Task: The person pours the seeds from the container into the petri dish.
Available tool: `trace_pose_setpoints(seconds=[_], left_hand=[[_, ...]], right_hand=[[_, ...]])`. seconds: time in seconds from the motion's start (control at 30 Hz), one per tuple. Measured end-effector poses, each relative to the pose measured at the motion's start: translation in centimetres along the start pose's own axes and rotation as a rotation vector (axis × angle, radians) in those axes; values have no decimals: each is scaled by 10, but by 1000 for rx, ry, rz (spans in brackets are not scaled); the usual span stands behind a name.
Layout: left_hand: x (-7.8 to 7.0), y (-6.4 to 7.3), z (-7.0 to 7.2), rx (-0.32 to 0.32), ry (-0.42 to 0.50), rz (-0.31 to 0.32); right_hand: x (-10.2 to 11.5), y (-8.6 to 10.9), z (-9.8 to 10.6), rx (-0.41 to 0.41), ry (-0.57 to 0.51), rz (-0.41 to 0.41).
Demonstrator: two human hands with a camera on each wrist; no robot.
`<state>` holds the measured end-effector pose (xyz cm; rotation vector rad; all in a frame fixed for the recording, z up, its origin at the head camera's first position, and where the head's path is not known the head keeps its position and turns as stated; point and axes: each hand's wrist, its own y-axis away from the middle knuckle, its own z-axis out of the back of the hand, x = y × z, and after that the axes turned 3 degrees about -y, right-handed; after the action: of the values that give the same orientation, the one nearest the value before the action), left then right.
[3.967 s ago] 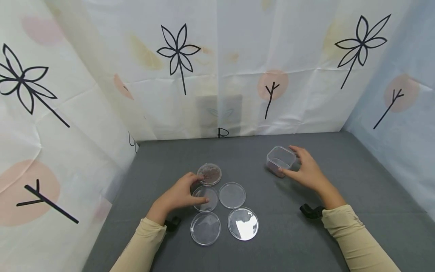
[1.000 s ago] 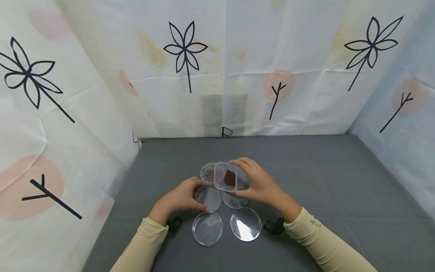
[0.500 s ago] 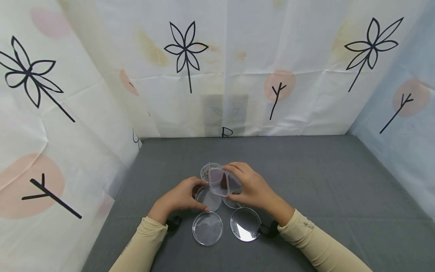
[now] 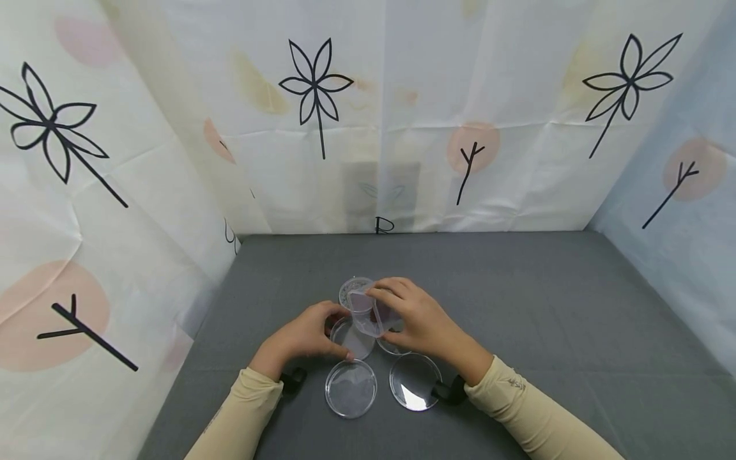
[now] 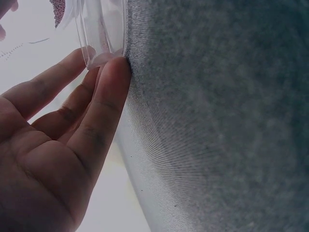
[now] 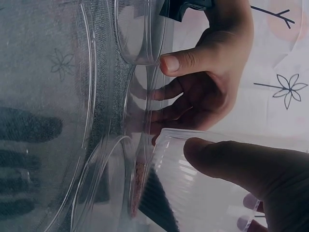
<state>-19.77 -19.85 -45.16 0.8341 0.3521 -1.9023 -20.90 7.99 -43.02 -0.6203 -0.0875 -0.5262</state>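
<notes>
R hand (image 4: 416, 319) pinches tilted clear tub (image 4: 366, 324) just above dish (image 4: 363, 345); L hand (image 4: 310, 329), thumb & fingers apart, holds dish's edge. Other dishes (image 4: 352, 391) just nearside. Bench (image 4: 552, 306) runs wide to R hand's right; back edge well beyond both.

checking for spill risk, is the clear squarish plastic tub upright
No, the right hand holds the tub tipped over at a steep tilt.

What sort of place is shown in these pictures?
Probably a screened-off tabletop workspace: a grey surface, patterned sheets on three sides of it, and clear round dishes on top.
</notes>
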Motion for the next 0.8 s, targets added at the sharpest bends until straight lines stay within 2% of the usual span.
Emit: trace_pose_setpoints(seconds=[0.23,0.47,0.8], left_hand=[[1,1,0,2,1,4],[1,0,0,6,8,-24],[-2,0,1,11,11,-32]], right_hand=[[3,-4,0,10,37,66],[6,-5,1,45,67,96],[8,-8,0,37,83,153]])
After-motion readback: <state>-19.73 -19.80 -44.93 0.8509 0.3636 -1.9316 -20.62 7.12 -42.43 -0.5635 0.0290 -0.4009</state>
